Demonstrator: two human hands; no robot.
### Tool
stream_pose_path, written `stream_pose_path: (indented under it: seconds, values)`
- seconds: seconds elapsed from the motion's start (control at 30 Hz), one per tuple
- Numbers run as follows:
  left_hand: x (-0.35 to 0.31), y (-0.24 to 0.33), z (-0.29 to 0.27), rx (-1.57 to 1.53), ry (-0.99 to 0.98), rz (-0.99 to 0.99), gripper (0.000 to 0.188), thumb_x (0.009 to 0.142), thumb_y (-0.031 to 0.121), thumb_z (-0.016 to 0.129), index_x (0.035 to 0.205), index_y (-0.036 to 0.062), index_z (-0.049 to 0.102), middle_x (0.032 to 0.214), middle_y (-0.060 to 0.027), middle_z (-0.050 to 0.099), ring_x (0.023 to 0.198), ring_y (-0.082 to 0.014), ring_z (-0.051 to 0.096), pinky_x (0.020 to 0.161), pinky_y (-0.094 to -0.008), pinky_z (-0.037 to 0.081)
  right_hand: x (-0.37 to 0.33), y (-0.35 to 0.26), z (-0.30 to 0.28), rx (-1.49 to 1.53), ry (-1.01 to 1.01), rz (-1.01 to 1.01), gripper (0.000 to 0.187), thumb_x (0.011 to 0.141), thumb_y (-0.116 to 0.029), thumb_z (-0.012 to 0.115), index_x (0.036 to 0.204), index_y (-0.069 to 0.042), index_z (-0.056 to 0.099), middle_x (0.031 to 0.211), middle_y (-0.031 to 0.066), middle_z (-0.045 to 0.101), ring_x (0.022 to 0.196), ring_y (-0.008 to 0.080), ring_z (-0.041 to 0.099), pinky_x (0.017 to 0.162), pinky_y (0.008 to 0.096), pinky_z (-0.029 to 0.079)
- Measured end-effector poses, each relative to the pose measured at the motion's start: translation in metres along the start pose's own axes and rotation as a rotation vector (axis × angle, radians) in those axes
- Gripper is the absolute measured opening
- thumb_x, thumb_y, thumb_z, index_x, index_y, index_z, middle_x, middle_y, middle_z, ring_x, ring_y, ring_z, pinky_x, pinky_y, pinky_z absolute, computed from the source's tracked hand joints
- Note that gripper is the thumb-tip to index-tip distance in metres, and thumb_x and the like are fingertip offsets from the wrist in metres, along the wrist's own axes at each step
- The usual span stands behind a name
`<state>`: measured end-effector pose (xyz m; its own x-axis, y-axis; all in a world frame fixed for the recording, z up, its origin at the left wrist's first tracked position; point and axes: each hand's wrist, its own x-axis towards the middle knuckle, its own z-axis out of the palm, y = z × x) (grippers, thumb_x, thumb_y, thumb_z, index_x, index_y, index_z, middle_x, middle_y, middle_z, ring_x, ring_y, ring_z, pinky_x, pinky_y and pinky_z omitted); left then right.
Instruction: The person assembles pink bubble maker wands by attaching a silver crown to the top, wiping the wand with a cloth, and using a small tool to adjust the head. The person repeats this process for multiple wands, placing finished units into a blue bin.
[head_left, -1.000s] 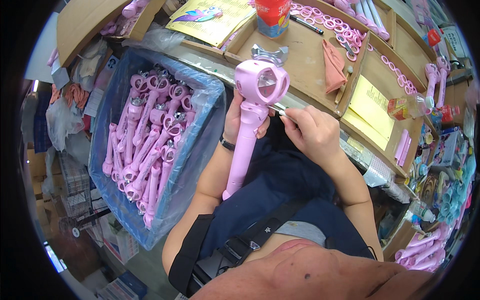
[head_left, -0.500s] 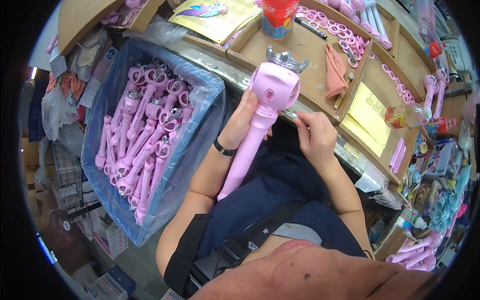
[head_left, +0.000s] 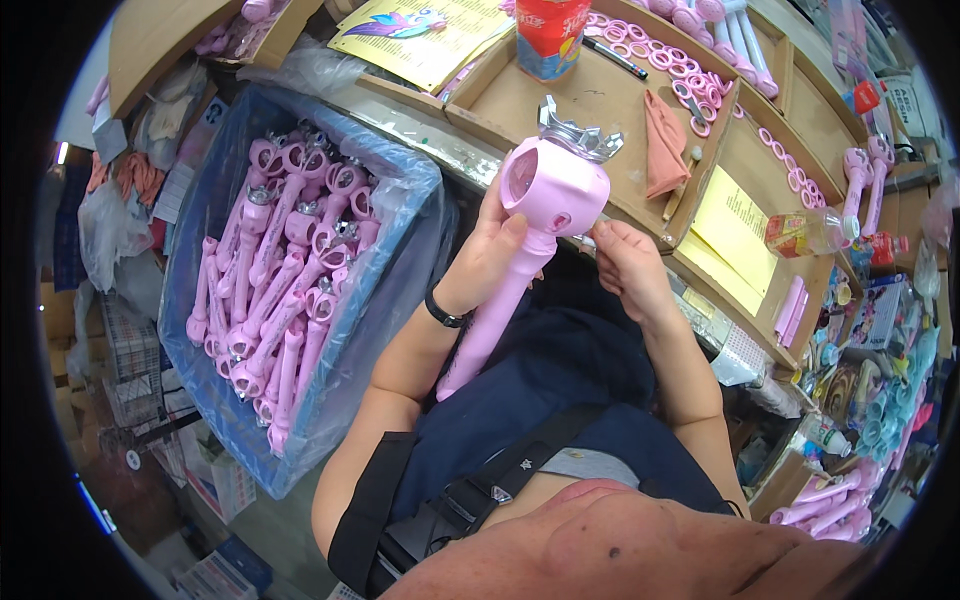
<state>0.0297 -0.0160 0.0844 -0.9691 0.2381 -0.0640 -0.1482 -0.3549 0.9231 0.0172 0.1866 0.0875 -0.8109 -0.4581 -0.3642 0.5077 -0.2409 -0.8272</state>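
A pink toy wand point(head_left: 556, 195) with a round, hollow head and a silver crown on top slants across my lap. My left hand point(head_left: 484, 258) is wrapped round it just below the head. A small dark-pink gem shows on the head's lower right side, and a round opening faces left. Beside the head, my right hand point(head_left: 634, 272) is closed in a pinch, its fingertips close to the gem. Whatever the pinch holds is too small to make out.
To the left, a blue plastic-lined bin point(head_left: 395, 165) holds many similar wands. Beyond my hands, cardboard trays point(head_left: 480, 98) carry pink rings point(head_left: 690, 85), a red drink cup point(head_left: 550, 40), an orange cloth point(head_left: 662, 145) and yellow sheets point(head_left: 728, 235). A plastic bottle point(head_left: 805, 232) lies at right.
The wand has turned in my left hand, so the gem now faces right and the opening faces left. My right fingertips have stayed beside the head, slightly lower.
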Motion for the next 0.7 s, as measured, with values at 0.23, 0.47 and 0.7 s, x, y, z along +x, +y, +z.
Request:
stream_pose_path:
  seconds: [0.23,0.47,0.7]
  values:
    - [0.002,0.004,-0.008,0.040,-0.016,-0.019,0.059,0.095,0.044,0.044,0.135,0.0054,0.026,0.093,-0.0100,0.057,0.063,-0.0128,0.059,0.055,-0.0240,0.050,-0.003,0.012,0.013,-1.147,0.341,-0.957,0.012,0.083,-0.012,0.065,0.089,-0.004,0.059,0.069,0.0098,0.055,0.054,0.0258,0.053,0.052,0.0318,0.043]
    - [0.012,-0.013,-0.023,-0.199,-0.044,-0.135,0.059,0.095,0.055,0.034,0.119,0.0024,0.045,0.091,-0.0124,0.059,0.053,-0.0163,0.054,0.045,-0.0257,0.044,-0.001,0.009,0.023,-1.037,0.434,-0.896,0.014,0.075,-0.009,0.071,0.084,-0.007,0.062,0.063,0.0067,0.053,0.051,0.0237,0.053,0.047,0.0338,0.041]
    - [0.017,-0.019,-0.026,-0.569,-0.065,-0.148,0.062,0.095,0.056,0.031,0.113,-0.0003,0.051,0.089,-0.0131,0.062,0.053,-0.0160,0.056,0.043,-0.0261,0.045,0.005,0.004,0.029,-1.194,0.483,-1.082,0.019,0.070,-0.007,0.074,0.084,-0.007,0.061,0.062,0.0054,0.050,0.050,0.0225,0.052,0.045,0.0330,0.040]
